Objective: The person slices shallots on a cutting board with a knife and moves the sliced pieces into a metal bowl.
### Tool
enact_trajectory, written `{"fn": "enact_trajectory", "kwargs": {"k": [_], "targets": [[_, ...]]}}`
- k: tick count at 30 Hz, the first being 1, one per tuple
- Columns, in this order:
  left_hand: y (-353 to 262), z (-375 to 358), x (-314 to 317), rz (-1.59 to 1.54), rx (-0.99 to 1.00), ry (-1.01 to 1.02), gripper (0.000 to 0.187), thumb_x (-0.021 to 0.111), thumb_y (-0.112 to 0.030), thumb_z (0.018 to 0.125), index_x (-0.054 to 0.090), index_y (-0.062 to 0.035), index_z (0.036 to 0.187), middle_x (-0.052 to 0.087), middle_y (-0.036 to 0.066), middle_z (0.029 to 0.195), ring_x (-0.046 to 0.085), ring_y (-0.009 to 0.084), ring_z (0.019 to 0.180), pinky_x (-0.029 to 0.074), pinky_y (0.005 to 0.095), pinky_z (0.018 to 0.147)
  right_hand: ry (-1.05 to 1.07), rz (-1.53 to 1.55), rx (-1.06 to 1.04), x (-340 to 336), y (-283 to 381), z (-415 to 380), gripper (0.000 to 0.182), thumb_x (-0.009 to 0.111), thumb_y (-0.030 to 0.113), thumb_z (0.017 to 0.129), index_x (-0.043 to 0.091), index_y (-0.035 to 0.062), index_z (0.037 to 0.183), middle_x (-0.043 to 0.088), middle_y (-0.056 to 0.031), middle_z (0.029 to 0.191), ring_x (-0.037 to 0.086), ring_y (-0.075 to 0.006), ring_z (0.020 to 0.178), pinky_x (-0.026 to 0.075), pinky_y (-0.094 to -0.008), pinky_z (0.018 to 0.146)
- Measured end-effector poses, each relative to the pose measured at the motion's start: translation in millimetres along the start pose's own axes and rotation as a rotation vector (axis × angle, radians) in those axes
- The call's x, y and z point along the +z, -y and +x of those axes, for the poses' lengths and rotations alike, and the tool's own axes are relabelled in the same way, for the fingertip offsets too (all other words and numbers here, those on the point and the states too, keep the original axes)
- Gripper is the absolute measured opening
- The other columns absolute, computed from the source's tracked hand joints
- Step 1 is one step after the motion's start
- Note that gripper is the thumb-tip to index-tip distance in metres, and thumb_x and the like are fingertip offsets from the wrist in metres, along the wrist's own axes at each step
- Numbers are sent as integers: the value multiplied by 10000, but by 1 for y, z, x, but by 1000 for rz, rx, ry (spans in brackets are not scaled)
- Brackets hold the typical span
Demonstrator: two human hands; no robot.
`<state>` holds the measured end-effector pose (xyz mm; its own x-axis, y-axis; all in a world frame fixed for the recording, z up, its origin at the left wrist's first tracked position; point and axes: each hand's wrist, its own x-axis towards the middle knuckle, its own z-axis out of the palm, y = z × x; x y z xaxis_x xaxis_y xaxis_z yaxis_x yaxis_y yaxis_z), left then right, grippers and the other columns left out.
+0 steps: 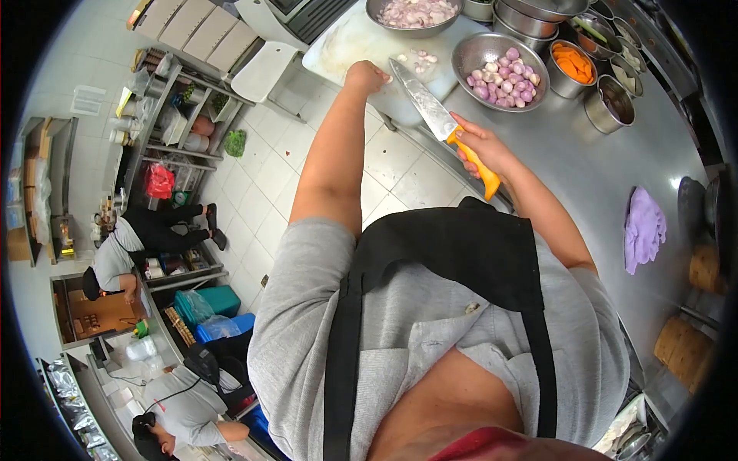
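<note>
My right hand [480, 144] grips the yellow handle of a large kitchen knife [427, 103], its blade angled over the edge of a white cutting board [337, 48]. My left hand [367, 77] is at the board's near edge, fingers curled closed near the knife tip; whatever is between them is too small to make out. A few peeled shallot pieces [420, 63] lie on the board behind the blade. To the right stands a metal bowl [463, 58] of whole peeled shallots [505, 79]. Cut shallots [416, 12] fill another bowl at the back of the board.
On the steel counter [573, 127] are a pot of orange carrot pieces [573, 63], a metal container [610, 105], stacked bowls and a purple cloth [644, 229]. A white chair [265, 71] stands left of the board. Two people [181, 403] work at the left, near shelves.
</note>
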<state>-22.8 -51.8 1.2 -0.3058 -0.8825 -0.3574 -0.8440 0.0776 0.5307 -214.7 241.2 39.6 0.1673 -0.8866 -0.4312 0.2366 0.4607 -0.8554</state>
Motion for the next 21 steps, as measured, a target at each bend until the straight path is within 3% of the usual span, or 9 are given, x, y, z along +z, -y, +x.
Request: {"fn": "enact_trajectory", "kwargs": {"k": [1,3,6,12,20,21], "targets": [[0,1,0,-2,-1,-1,395,788,-359,676,654,-49,881,676,127,861,647,230,771,493,337,692,14,49,15,-2,-2,2,538,453,271,937,269,252,1442,481,-22,681,412,-84,449,348,-224,384],[1,4,0,410,98,-257,513,782,-455,665,641,9,830,645,90,744,609,197,580,504,315,556,24,68,19,-3,-4,4,545,453,277,935,261,254,1444,483,-24,689,409,-85,450,346,-225,385],[5,8,-2,346,94,-182,589,777,-533,630,634,22,767,629,104,686,594,216,552,495,315,551,33,95,37,-2,-5,6,554,454,281,933,251,255,1448,485,-25,696,405,-87,452,344,-225,386],[-4,7,-6,315,-38,-7,581,760,-560,643,601,-2,605,573,99,563,565,204,527,466,316,522,33,88,38,1,-4,8,564,457,277,931,239,251,1451,482,-24,696,402,-86,455,343,-223,390],[-3,-3,-6,255,-20,-34,591,750,-570,648,609,4,618,592,107,579,583,215,545,472,326,531,34,79,22,7,-2,16,569,459,279,933,231,250,1454,480,-25,705,406,-88,470,342,-224,395],[-3,-3,-6,248,-20,-44,591,752,-567,646,616,8,626,598,113,588,589,219,552,475,329,535,36,74,11,8,-1,18,585,454,266,931,208,211,1460,480,-33,695,415,-100,469,348,-240,396]]}}
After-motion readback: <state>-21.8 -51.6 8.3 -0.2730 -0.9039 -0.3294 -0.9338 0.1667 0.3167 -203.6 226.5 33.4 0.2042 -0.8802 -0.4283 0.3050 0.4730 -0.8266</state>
